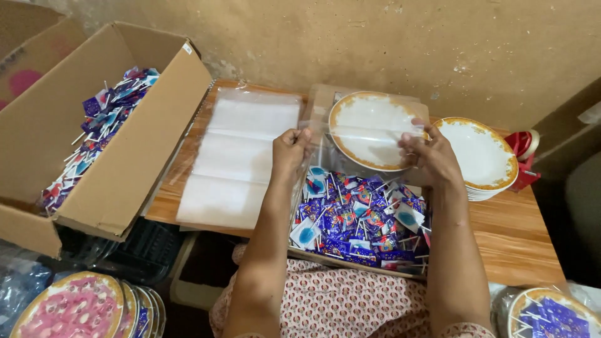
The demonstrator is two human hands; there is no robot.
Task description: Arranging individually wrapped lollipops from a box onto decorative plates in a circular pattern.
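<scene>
The carton (94,125) at left is cut off by the frame, its candies partly hidden by the flap. Over the tray of lollipops (360,219), a white gold-rimmed plate (369,128) sits inside a clear bag (375,112), blurred by glare. Left hand (289,153) and right hand (429,156) each pinch a bag edge.

A single head-worn camera looks steeply down and forward from close above the person's lap, facing the wall at 12 o'clock, with the wooden counter (513,238) filling the middle, the open cardboard box (94,169) at 9 o'clock and the plate stack (482,156) at 2 o'clock.
</scene>
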